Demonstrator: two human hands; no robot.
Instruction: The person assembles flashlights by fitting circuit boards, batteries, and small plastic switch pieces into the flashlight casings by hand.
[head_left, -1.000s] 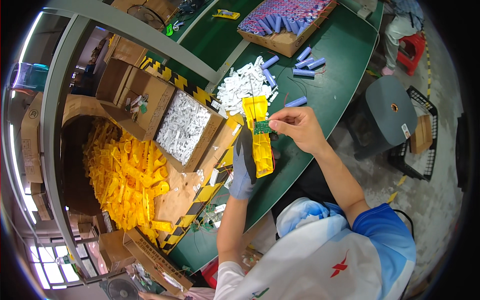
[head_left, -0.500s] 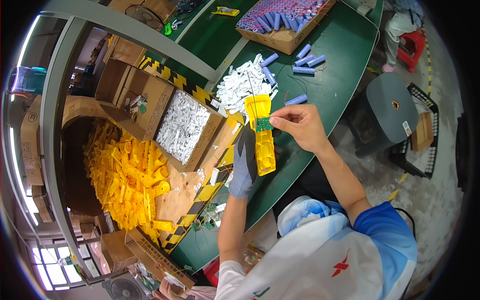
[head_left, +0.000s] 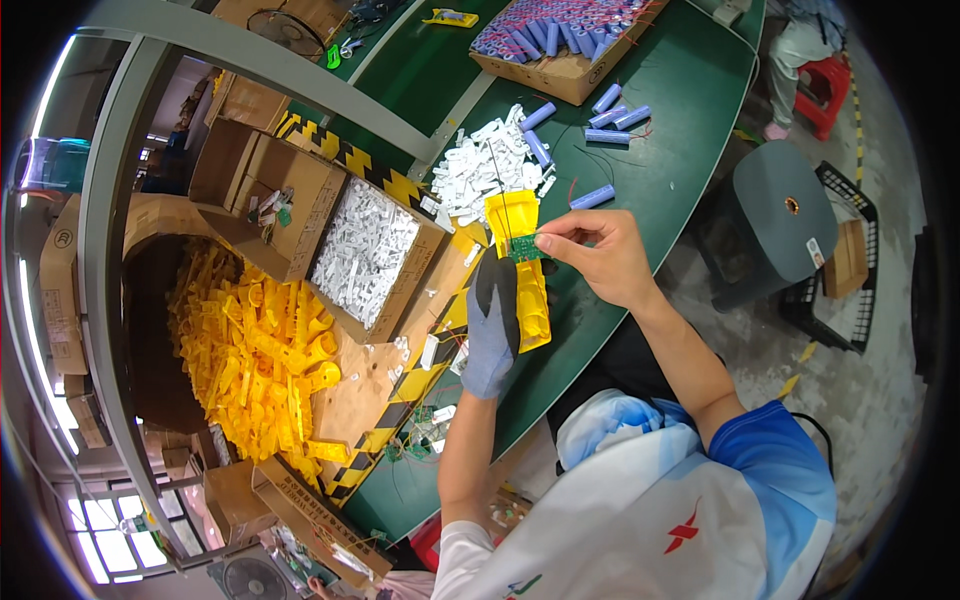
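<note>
My left hand, in a grey glove with dark finger parts, is closed on a long yellow plastic housing with a hollow, ribbed inside. Between thumb and forefinger, my bare right hand pinches the edge of a small green circuit board. The board lies across the narrow middle of the housing; whether it is seated cannot be made out. Thin dark wires run up from the board over the housing's upper end. A heap of small white plastic parts lies just beyond.
Loose blue-violet cylindrical battery cells lie on the green table; a cardboard box at the back holds many more. To the left are a box of white parts and yellow housings. A grey stool stands right.
My left hand has shifted slightly right and up along the housing, covering more of its side. The housing's upper end has moved a little left; my right hand keeps its pinch on the board.
</note>
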